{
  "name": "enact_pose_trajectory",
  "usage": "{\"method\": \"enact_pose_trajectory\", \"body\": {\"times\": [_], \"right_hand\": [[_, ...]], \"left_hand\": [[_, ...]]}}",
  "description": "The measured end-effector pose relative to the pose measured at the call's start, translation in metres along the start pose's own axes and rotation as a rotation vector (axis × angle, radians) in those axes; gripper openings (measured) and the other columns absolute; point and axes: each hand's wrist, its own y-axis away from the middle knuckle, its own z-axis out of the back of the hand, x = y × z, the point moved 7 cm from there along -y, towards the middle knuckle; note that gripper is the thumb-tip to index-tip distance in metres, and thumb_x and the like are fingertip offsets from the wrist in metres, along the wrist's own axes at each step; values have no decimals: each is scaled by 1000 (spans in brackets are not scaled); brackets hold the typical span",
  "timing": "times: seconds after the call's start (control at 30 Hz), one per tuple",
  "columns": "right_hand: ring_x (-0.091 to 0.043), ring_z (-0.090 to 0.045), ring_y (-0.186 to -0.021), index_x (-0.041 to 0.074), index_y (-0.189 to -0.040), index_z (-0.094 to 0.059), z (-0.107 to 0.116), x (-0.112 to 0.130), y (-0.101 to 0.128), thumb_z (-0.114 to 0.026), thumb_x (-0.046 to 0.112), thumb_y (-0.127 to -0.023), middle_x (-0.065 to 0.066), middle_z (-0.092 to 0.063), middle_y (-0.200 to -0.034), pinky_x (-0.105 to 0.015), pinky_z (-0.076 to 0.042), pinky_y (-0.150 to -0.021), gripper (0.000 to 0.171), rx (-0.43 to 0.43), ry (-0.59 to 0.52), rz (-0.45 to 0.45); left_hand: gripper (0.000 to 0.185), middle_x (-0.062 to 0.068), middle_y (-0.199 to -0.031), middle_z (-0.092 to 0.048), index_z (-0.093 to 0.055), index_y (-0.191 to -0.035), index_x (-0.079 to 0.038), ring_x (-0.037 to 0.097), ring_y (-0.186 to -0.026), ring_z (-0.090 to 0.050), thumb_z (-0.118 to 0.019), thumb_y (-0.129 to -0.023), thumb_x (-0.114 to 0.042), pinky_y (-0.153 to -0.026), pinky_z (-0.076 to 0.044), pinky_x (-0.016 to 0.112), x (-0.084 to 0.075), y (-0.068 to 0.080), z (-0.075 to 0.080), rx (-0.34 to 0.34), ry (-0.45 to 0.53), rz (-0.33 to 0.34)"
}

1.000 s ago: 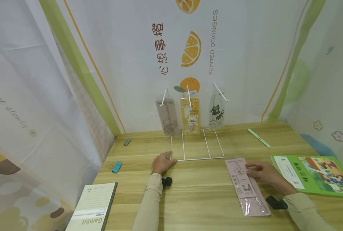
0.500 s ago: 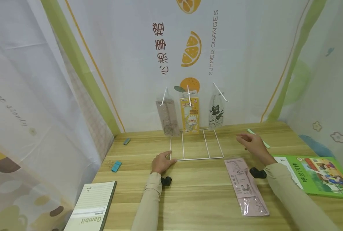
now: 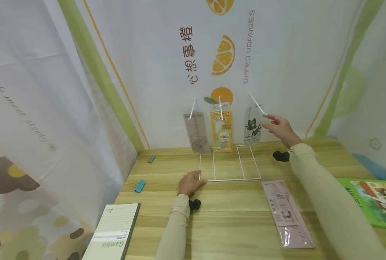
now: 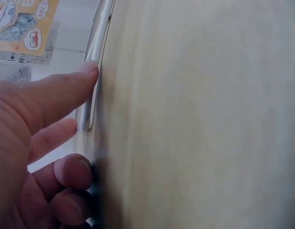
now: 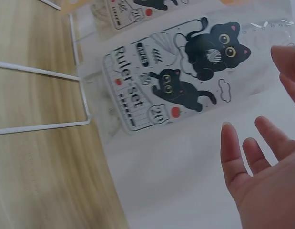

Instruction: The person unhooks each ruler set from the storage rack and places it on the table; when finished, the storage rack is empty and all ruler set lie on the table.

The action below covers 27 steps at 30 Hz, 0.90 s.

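My left hand (image 3: 190, 183) touches the front left corner of a white wire display rack (image 3: 233, 180), thumb along the front bar and a finger on the side bar. In the left wrist view the thumb (image 4: 73, 86) lies straight against the bar. My right hand (image 3: 283, 130) is raised at the tip of the rack's right hook (image 3: 257, 104), fingers loosely extended. Beside it hangs a clear ruler set packet (image 3: 252, 127) printed with black cats; the right wrist view shows a second such packet (image 5: 133, 12) behind. A pink ruler packet (image 3: 288, 216) lies on the table.
A grey packet (image 3: 197, 133) and a yellow duck packet (image 3: 221, 131) hang on the other hooks. A notebook (image 3: 113, 231), blue binder clip (image 3: 140, 186) and small grey-blue item (image 3: 151, 159) lie left, a green book (image 3: 378, 202) right. A printed curtain (image 3: 154, 72) hangs behind.
My right hand has left the pink packet and moved up and forward to the right hook's tip. The left hand stays at the rack's corner. The view has shifted slightly right.
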Motion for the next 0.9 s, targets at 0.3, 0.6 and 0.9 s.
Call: {"method": "enact_pose_trajectory", "body": {"times": [0.3, 0.6, 0.9], "right_hand": [[-32, -33, -144, 7, -156, -33, 2, 9, -11, -56, 17, -104, -23, -29, -161, -56, -30, -116, 58, 40, -59, 9], [3, -56, -100, 4, -151, -43, -4, 8, -4, -62, 15, -101, -17, -54, -132, -15, -49, -80, 55, -30, -52, 126], [3, -60, -100, 3, -142, -55, -5, 7, 9, -66, 13, -98, 14, -65, -118, -16, -53, -82, 46, -97, -124, 216]], "left_hand": [[56, 18, -131, -66, -67, -133, -13, 41, -113, -66, -78, -86, -40, -85, -54, 50, -8, 2, -8, 5, 33, -8], [56, 19, -131, -66, -67, -133, -13, 40, -111, -67, -78, -86, -41, -82, -54, 48, -8, 4, -7, -7, 24, -3], [55, 19, -131, -66, -67, -132, -14, 41, -112, -66, -79, -85, -40, -84, -54, 49, -2, 2, 1, -16, 4, 6]]}}
